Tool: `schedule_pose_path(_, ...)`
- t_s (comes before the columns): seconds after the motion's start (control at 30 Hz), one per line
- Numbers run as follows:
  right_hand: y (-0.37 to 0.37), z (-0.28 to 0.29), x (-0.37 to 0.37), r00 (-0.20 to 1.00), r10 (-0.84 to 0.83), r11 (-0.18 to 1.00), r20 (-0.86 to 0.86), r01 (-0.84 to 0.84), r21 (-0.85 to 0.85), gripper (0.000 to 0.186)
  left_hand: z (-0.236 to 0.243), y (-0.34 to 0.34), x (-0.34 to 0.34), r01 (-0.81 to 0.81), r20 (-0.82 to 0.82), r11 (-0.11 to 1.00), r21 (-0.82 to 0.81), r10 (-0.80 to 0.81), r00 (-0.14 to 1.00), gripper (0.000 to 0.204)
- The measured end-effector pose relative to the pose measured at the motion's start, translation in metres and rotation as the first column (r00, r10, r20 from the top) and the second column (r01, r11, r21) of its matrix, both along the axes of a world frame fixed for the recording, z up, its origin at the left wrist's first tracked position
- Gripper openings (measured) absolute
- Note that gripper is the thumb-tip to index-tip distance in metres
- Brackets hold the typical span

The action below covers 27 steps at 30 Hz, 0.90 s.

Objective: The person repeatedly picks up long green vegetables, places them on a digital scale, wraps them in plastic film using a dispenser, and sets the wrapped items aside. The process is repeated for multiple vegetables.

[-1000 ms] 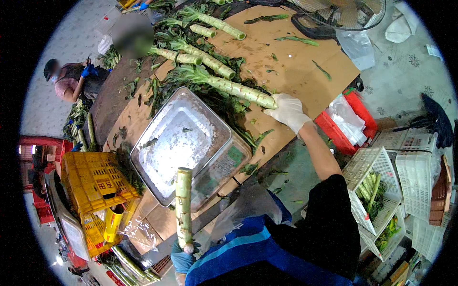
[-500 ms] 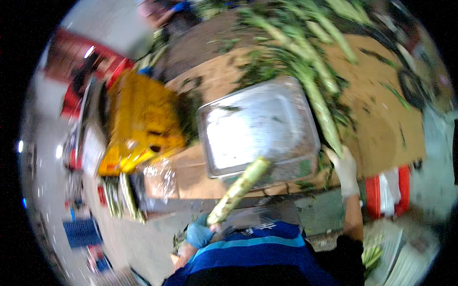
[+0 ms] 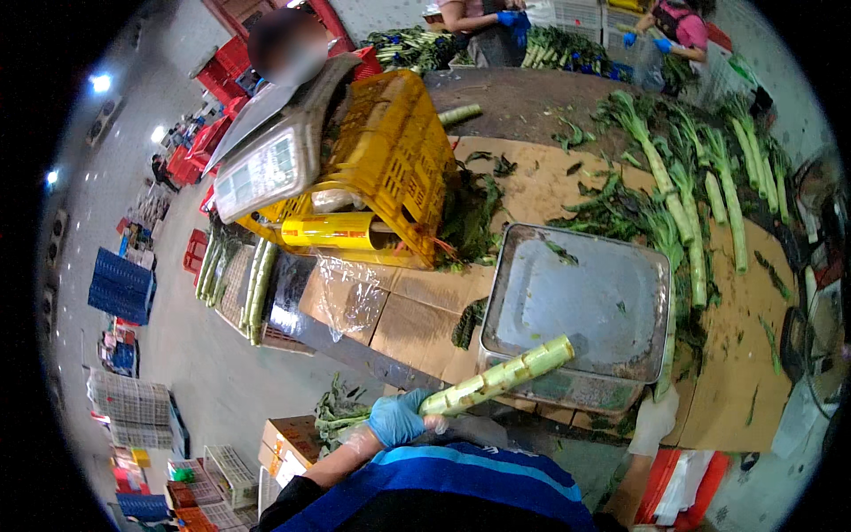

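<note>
My left hand (image 3: 397,418), in a blue glove, is closed around a thick pale-green celtuce stem (image 3: 501,377). Its bare cut end points up and right over the near edge of a metal platform (image 3: 576,306), and its leaves (image 3: 341,412) trail out left of the hand. My right hand (image 3: 654,424), in a white glove, is at the platform's near right corner. It is closed on the lower end of another celtuce stem (image 3: 666,377), which runs up along the platform's right side; the platform partly hides it. Scraps of leaf lie on the metal.
A yellow crate (image 3: 390,168) with a roll of yellow film (image 3: 328,231) stands left, beside a grey display unit (image 3: 266,173). More celtuce (image 3: 727,199) lies on cardboard (image 3: 523,186) at right. Co-workers' blue-gloved hands (image 3: 511,19) show at the back. A red container (image 3: 683,488) stands below right.
My head view has turned, so the table sits farther right and the far co-workers appear. The stem in my left hand has tilted flatter. The right hand stays at its stem's end.
</note>
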State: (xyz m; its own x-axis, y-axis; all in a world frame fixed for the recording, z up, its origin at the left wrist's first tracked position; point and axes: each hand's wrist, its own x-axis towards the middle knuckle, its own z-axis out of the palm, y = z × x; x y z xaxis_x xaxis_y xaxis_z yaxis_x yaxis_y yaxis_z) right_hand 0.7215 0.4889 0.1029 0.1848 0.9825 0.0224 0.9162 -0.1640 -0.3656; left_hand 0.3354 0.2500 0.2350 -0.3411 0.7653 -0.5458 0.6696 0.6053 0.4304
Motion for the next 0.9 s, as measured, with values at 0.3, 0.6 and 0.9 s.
schedule_pose_path(0.3, 0.016, 0.08, -0.036, 0.976, 0.137, 0.878, 0.17, -0.199, 0.435, 0.043, -0.004, -0.036, -0.041, -0.109, 0.041, 0.986, 0.125, 0.104, 0.994, 0.065)
schedule_pose_path(0.6, 0.024, 0.242, -0.332, 0.341, 0.908, 0.419, -0.244, -0.709, 0.567, 0.036, -0.038, -0.103, -0.082, -0.229, 0.023, 0.918, 0.325, 0.234, 0.972, 0.058)
schedule_pose_path(0.9, 0.077, 0.255, -0.545, 0.087, 0.885, 0.329, -0.457, -0.812, 0.482, 0.046, -0.052, -0.159, -0.096, -0.543, 0.14, 0.81, 0.221, 0.525, 0.84, 0.065)
